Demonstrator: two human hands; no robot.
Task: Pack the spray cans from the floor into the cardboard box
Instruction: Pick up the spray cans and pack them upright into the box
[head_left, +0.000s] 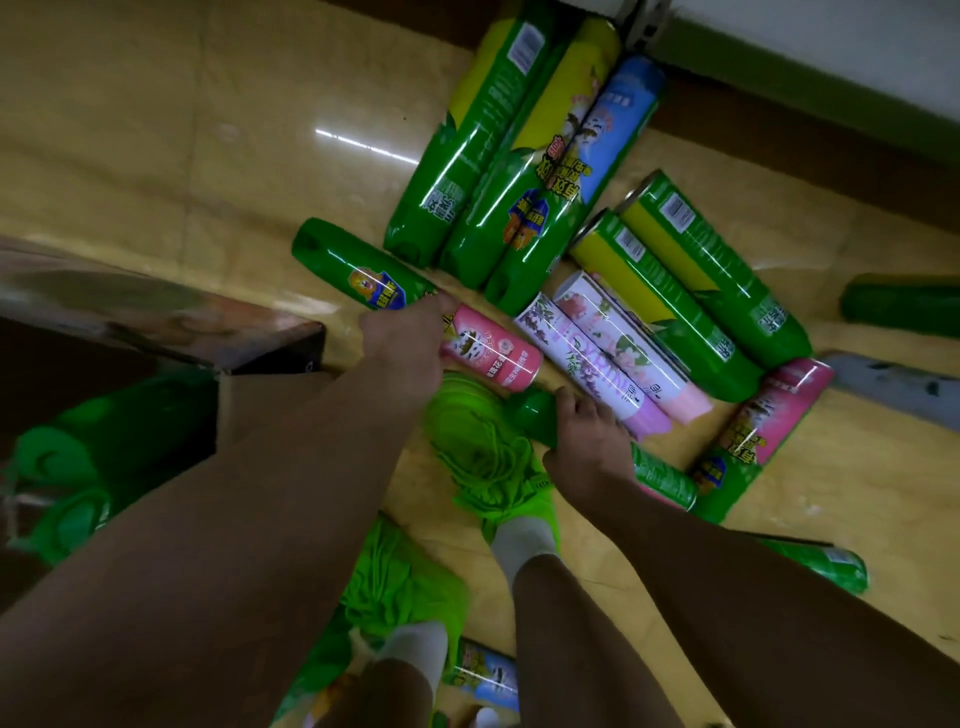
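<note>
Your left hand (410, 338) grips a pink spray can (491, 358) | right hand (587, 441) grips a green can (535, 415) | cardboard box (223, 395) at 9 o'clock holds several green cans | many lie unpacked from 12 to 4 o'clock.

The green shoe (498, 467) carries small letters at its side, too small to read. The spray cans (519, 208) carry Chinese print and barcodes, not legible here.
</note>
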